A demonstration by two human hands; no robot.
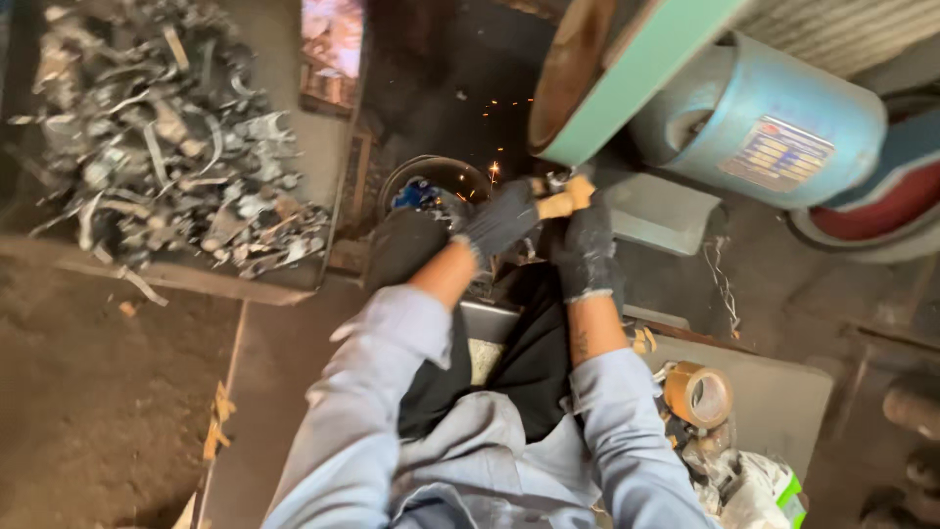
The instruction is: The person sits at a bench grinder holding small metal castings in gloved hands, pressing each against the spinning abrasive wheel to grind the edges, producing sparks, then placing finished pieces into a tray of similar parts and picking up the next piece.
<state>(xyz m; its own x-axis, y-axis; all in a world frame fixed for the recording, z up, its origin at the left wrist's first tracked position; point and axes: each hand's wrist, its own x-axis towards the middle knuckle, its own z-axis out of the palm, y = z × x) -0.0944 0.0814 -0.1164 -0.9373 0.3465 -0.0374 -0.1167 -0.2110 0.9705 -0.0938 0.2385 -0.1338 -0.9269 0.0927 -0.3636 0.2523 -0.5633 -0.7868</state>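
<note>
Both gloved hands grip one wooden block (566, 199): left hand (501, 219) at its near end, right hand (586, 247) beneath, pressing a small metal piece (556, 179) against the grinding wheel (571, 69) just above, sparks (493, 168) flying left.

I see a metal workshop: grinding wheel (571, 69) throwing sparks (493, 168), blue motor (774, 122), what looks like scrap metal heap (162, 137), grimy floor (88, 392).

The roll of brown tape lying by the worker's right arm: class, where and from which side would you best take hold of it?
Grip the roll of brown tape across its ring wall, one finger through the open core facing up, probably coming from above. It lies tilted on the grey board, clutter crowding its lower side.
</note>
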